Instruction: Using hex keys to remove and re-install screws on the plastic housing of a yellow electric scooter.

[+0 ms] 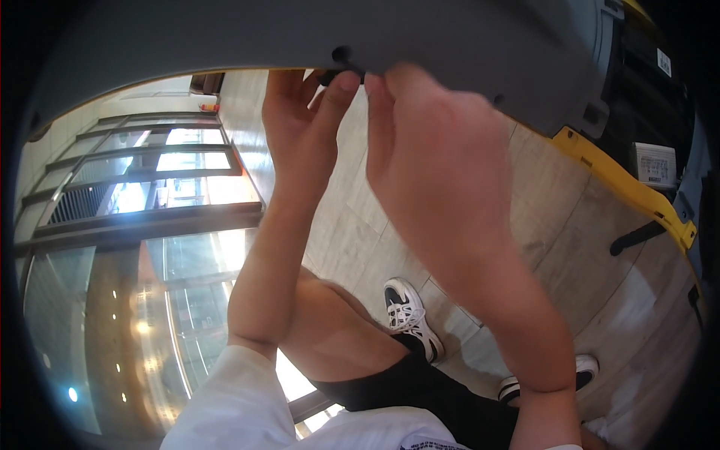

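Note:
A dark grey panel (225,37) with round holes spans the top, its lower edge trimmed in yellow. At that edge my left hand (300,135) is closed, thumb and fingers pinching a small black part (328,77) just below one of the holes. Some of its fingertips go out of sight at the panel's edge. Close beside it, my right hand (442,142) is closed in a pinch near the same black part. Whatever lies between its fingertips is mostly hidden by the hand, and the hand is slightly blurred.
Right of the panel, a yellow frame strip (600,169) borders a dark opening holding a white labelled box (655,165). A black lever (637,238) sticks out below the strip. My shoes (409,315) stand on grey floor tiles (555,217). Glass windows (180,180) line the left.

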{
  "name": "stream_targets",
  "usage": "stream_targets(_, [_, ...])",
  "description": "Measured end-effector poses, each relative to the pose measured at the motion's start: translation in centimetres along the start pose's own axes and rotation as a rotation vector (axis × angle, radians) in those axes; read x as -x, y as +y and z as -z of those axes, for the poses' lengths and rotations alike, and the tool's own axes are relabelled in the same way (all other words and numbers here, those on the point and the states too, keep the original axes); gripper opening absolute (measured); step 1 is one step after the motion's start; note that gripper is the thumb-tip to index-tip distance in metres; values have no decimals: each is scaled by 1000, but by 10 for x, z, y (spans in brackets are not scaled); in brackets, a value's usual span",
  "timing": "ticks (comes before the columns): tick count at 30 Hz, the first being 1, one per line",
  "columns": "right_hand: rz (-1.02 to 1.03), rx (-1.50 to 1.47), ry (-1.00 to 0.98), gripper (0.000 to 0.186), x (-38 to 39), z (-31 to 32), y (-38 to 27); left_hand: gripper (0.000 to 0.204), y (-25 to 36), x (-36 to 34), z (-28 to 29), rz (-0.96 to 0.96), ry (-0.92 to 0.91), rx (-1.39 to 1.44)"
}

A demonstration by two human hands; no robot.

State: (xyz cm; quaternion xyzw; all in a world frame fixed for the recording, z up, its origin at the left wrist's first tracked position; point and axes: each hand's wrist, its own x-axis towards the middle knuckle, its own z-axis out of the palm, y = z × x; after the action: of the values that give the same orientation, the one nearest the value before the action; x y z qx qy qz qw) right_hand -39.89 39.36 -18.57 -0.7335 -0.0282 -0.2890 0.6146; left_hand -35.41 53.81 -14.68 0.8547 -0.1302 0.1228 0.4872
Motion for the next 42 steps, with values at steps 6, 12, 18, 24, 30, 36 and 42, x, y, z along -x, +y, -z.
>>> stream_targets(6, [212,-74,-98,5,83,-22,100,36,6,13,3,-49,24,-292])
stream_targets(12, [139,285,-700,6,203,-23,210,58,11,25,8,-38,31,-346])
stream_targets(18, [377,562,-781,12,231,-31,227,56,13,27,28,-62,-10,-444])
stream_targets(24, [336,551,-933,12,284,-73,212,31,-1,27,46,-230,-10,-367])
stream_targets(30, [187,542,-906,13,280,-75,185,16,-7,26,51,-273,19,-349])
stream_targets(36, [-147,-242,-262,11,131,-57,92,15,-5,27,51,-221,105,-307])
stream_targets(42, [-73,-528,238,10,28,-15,27,14,0,26,38,-190,116,-274])
